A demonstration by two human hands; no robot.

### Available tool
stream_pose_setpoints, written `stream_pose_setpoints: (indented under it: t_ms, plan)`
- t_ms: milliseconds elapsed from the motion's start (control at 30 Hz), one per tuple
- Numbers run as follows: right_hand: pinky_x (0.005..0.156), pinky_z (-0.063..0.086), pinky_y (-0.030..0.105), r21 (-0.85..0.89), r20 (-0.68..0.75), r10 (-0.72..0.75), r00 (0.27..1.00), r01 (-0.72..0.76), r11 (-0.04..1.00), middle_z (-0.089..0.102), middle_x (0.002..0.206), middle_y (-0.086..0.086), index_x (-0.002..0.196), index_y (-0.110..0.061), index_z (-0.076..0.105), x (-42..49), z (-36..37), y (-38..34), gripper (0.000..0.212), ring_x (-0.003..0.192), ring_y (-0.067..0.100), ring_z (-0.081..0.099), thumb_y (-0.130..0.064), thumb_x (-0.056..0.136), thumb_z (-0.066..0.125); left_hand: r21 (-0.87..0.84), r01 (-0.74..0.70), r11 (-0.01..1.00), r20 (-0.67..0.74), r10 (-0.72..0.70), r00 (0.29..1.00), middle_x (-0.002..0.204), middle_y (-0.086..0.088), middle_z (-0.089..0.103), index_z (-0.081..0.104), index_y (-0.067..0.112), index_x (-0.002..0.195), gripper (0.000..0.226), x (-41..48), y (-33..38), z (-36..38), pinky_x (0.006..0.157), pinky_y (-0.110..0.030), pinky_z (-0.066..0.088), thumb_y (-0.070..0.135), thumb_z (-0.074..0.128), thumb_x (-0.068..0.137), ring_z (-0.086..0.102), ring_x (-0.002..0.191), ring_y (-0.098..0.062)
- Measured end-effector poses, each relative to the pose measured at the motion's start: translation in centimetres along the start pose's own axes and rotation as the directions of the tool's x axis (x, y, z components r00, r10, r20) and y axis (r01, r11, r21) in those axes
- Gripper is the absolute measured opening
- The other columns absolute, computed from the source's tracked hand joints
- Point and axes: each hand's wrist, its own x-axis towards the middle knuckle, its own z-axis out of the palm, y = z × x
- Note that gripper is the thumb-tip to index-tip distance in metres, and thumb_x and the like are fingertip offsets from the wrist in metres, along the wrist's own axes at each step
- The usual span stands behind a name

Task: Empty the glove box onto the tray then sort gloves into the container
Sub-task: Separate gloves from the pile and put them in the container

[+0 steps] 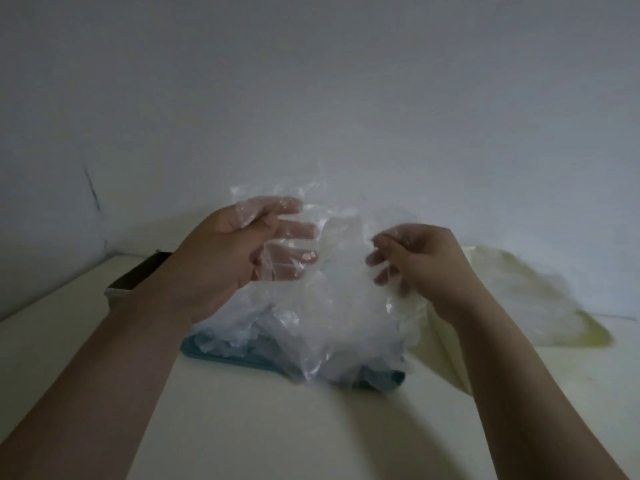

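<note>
A clear thin plastic glove [332,237] hangs in the air between my hands, above the table. My left hand [239,247] holds its left side, fingers stretched out behind the film with the thumb laid over it. My right hand [419,258] pinches the right edge with curled fingers. Below them a heap of clear plastic gloves [311,327] lies on a teal tray [214,356], covering most of it. The glove box is not in sight.
A pale yellow-green container or bag [540,306] holding more clear plastic lies at the right, partly behind my right forearm. A dark flat object [138,275] lies at the left by the wall. The white table [277,427] meets a white wall behind.
</note>
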Motion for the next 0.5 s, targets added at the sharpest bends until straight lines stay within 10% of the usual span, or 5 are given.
stream_pose_setpoints:
  t_ms: [133,300,500]
  plan:
    - [0.041,0.034,0.018,-0.038,0.01,0.035,0.999,-0.035,0.999,0.077,0.076,0.015,0.095,-0.005,0.077,0.4,-5.3,-1.4,0.017,0.039,0.014,0.043,-0.021,0.098,0.07,-0.03,0.067,0.997,0.115,-0.063,0.991,0.122,-0.026,0.071,0.064,0.006,0.13,0.031,0.3,0.2,3.1,0.091,-0.053,0.06,0.005,0.042,0.109,0.072,0.108,-0.044]
    - [0.058,0.036,0.031,-0.33,0.114,0.107,0.988,-0.064,0.942,0.078,0.075,0.007,0.097,-0.017,0.078,1.0,-13.3,-1.9,0.018,0.063,0.026,0.042,-0.033,0.096,0.072,-0.157,0.187,0.97,0.325,-0.128,0.937,0.128,-0.033,0.066,0.072,0.003,0.119,0.033,1.4,0.0,6.1,0.088,-0.062,0.058,0.008,0.045,0.101,0.065,0.116,-0.054]
    - [0.046,0.031,0.022,-0.493,0.135,0.239,0.962,-0.144,0.858,0.079,0.078,0.006,0.098,-0.02,0.078,2.9,-18.3,-1.4,0.013,0.051,0.019,0.037,-0.032,0.094,0.074,-0.171,0.252,0.952,0.574,-0.112,0.812,0.116,-0.028,0.072,0.078,0.012,0.112,0.043,3.6,1.3,10.0,0.071,-0.051,0.062,0.013,0.037,0.099,0.075,0.088,-0.043]
